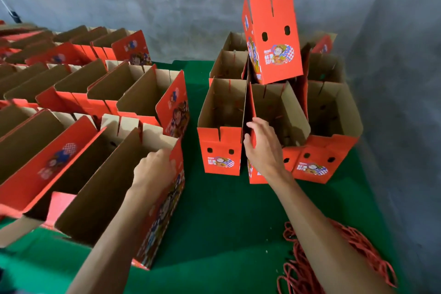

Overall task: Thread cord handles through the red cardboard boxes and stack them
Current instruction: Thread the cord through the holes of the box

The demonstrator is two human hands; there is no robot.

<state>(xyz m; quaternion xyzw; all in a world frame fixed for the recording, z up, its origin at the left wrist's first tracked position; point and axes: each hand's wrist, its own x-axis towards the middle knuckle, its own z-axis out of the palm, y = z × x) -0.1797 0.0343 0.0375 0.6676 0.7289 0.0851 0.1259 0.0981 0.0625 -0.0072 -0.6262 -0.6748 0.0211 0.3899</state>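
A green-covered desk carries rows of open red boxes, a stacked cluster, and red cords heaped nearby.

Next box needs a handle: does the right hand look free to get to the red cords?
Probably not yet: the right hand grips a box flap. Once released, bare green mat leads to the red cords.

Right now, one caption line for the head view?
Left hand grips a red box's rim; right hand grips another's wall.
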